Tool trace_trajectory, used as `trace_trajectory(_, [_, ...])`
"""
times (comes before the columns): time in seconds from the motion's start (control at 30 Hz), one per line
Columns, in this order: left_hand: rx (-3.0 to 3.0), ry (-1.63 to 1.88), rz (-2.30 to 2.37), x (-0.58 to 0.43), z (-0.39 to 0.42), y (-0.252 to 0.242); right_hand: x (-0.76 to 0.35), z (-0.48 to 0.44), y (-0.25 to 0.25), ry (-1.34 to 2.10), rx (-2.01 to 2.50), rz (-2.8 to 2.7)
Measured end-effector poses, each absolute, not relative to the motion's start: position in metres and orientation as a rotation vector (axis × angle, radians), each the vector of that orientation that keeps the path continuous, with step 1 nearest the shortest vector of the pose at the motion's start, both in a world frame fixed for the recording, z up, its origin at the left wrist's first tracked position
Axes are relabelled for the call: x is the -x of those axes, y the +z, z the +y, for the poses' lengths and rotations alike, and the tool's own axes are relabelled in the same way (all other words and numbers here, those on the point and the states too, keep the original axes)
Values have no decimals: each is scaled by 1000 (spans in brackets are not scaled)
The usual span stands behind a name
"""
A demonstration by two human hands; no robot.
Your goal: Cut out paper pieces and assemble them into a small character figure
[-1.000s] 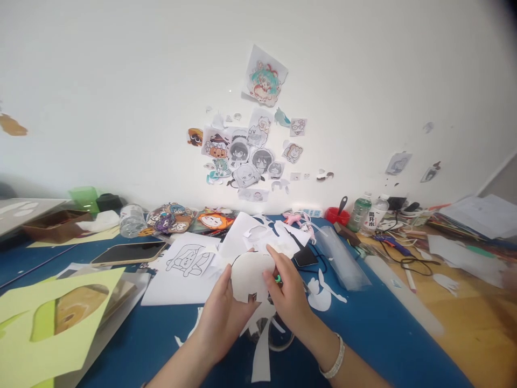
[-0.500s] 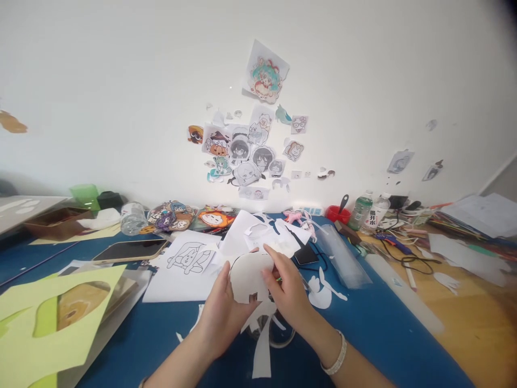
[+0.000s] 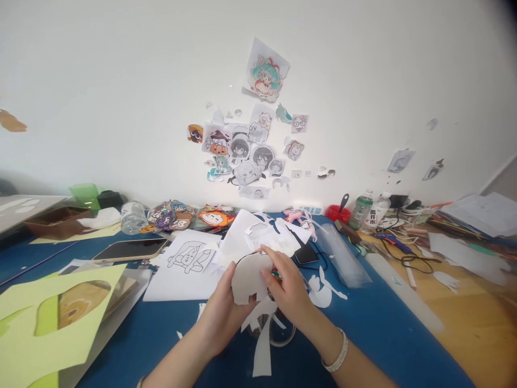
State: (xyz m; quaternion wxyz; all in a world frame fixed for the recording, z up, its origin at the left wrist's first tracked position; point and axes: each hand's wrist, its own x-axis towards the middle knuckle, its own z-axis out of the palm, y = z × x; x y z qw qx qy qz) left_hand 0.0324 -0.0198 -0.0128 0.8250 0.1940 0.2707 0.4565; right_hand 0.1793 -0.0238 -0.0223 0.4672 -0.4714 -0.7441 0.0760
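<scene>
A rounded white cutout (image 3: 249, 277) with a small notch at its lower edge is held up between both hands. My left hand (image 3: 226, 307) grips its left and lower edge, thumb on the near face. My right hand (image 3: 287, 285) pinches its right side, thumb on the face and fingers behind; something small and colourful shows between those fingers. Just below, white paper scraps (image 3: 263, 345) lie over a round clear object (image 3: 285, 334) on the blue table cover (image 3: 343, 345). Behind the hands is a white sheet with a line drawing (image 3: 189, 258).
To the left are a phone (image 3: 129, 250) and yellow cut paper (image 3: 76, 345). Toward the right lie a clear plastic sleeve (image 3: 343, 258), white scraps (image 3: 321, 293), a red bowl (image 3: 338, 214), bottles (image 3: 361, 210) and cables. Drawings (image 3: 262, 156) hang on the wall.
The cutout has turned slightly and shifted a little to the right and down in my hands. My left fingers have moved slightly right. Both hands keep their hold.
</scene>
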Motion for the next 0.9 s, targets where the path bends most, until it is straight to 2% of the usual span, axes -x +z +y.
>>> trace_trajectory(0.37, [-390, 957, 606, -33, -20, -8, -180, -26, -21, 262, 1146, -1800])
trace_trajectory(0.57, [-509, 962, 516, -35, -21, -8, -183, -21, -22, 533, 1074, -1656])
trace_trajectory(0.7, [-732, 952, 439, -35, -21, -11, -189, -14, -24, 902, 985, -1448])
trace_trajectory(0.9, [-1348, 1009, 544, -33, -20, -19, -194, -8, -25, 922, 947, -1407])
